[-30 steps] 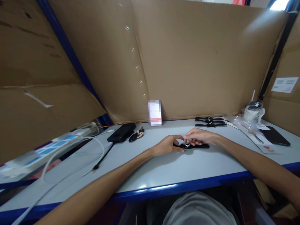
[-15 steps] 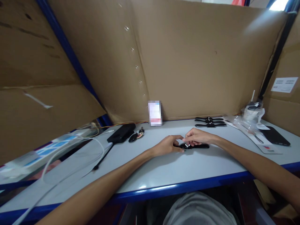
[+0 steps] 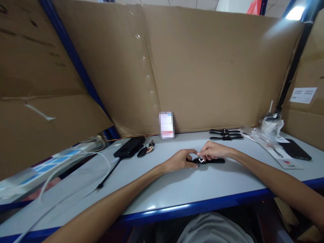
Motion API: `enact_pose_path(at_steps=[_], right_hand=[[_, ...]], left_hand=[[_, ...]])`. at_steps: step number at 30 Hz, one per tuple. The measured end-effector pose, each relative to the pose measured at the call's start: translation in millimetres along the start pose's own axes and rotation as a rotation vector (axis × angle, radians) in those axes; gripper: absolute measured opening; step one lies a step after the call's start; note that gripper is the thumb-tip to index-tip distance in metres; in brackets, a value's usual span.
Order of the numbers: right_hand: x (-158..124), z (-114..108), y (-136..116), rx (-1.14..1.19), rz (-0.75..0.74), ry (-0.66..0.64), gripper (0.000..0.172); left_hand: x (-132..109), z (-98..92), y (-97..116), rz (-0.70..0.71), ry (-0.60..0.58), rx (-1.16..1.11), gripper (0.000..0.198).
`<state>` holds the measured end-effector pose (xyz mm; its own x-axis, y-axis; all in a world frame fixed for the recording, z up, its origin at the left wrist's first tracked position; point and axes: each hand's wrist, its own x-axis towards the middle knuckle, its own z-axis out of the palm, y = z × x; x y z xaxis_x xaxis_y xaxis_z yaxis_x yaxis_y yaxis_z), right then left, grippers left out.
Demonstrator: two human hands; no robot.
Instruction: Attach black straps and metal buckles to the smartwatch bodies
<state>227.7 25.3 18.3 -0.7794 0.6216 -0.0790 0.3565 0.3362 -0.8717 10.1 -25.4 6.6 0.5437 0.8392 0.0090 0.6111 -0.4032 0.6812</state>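
Note:
A black spokeshave (image 3: 216, 161) with a handle on each side and a shiny metal middle lies flat on the table in front of me. My left hand (image 3: 181, 159) is closed around its left handle, thumb on the near side and forefinger arched over the far side. Above the metal middle, my right hand (image 3: 214, 151) is curled with thumb and forefinger pinched together. Whatever sits between those fingertips is too small to make out. Farther back, several similar black spokeshaves (image 3: 226, 137) rest in parallel rows.
Packaging on a white card (image 3: 285, 162), a dark phone (image 3: 296, 149) and a plastic-wrapped cup (image 3: 269, 125) stand at right. A propped screen (image 3: 166, 125) leans on the cardboard wall (image 3: 202, 67). Leftward lie keys (image 3: 145, 149), a black box (image 3: 130, 147), a white cable (image 3: 108, 165) and a power strip (image 3: 45, 168).
The view has tilted slightly upward, so everything sits a little lower. Both hands stay at the spokeshave, with only a slight shift of the right fingertips.

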Motion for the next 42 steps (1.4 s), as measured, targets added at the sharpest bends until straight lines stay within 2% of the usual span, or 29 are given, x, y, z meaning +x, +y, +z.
enact_pose_path(at_steps=[3,12,16,18,21,31,37,42], right_hand=[[-2,-1,-2,0.053,-0.018,-0.038,0.044],[-2,-3,-2,0.138,-0.009,-0.028,0.043],[-4,-8,-7,0.223,-0.044,-0.062,0.032],[-5,-10,-8,0.193,-0.042,-0.113,0.029],[-6,-10,-8,0.101,-0.003,-0.157,0.033],[-1,-4,1,0.037,0.034,-0.117,0.035],[-5,2,-6,-0.183,-0.106,-0.056,0.034],[-8,0,-9,-0.312,-0.137,-0.009,0.033]], left_hand=[[0,-0.1,1,-0.001,0.004,-0.004,0.046],[-2,-1.5,4,0.000,-0.002,0.009,0.047],[-1,-1.2,4,-0.006,-0.006,0.009,0.047],[-1,-1.1,4,-0.011,-0.006,0.011,0.045],[-1,-1.2,3,-0.008,-0.012,0.013,0.042],[0,-0.9,1,-0.014,-0.018,0.017,0.047],[0,-2.4,3,-0.005,-0.010,0.016,0.044],[0,-1.8,4,-0.006,0.024,0.030,0.043]])
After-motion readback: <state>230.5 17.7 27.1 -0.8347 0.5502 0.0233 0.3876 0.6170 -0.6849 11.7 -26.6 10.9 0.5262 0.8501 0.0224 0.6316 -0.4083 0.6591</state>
